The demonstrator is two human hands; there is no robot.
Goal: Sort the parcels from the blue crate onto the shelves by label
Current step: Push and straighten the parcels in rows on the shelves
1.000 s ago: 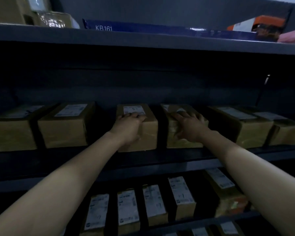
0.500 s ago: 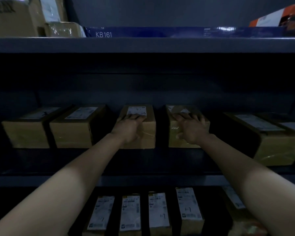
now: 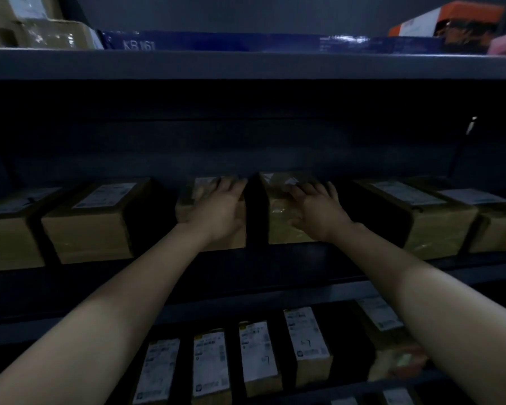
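A dark grey metal shelving unit filled the view, its top shelf (image 3: 246, 64) a flat, smooth-edged band across the upper frame. On that shelf lay a long, flat blue box (image 3: 216, 43) printed "KB161", with a tape-wrapped cardboard box (image 3: 41, 33) to its left and an orange and white carton (image 3: 444, 21) to its right.

On the middle shelf (image 3: 275, 267) stood a row of oblong brown cardboard parcels, each with a white paper label on top. The two left parcels (image 3: 91, 232) and the two right parcels (image 3: 433, 229) sat apart from the middle pair, and glossy film showed on the right ones.

The lower shelf (image 3: 362, 387) held narrower labelled parcels (image 3: 259, 358) side by side with dark gaps between them.

Both bare forearms reached in to the middle pair. The left hand (image 3: 219, 209) lay over the front top edge of the left-centre parcel (image 3: 187, 209). Its grip was wide, with the fingers stretched flat across the label. The right hand (image 3: 316, 211) rested the same way on the right-centre parcel (image 3: 278, 217), which had shiny, wrinkled tape. Its grip was wide too, fingers spread on the top. A narrow dark gap separated the two parcels.
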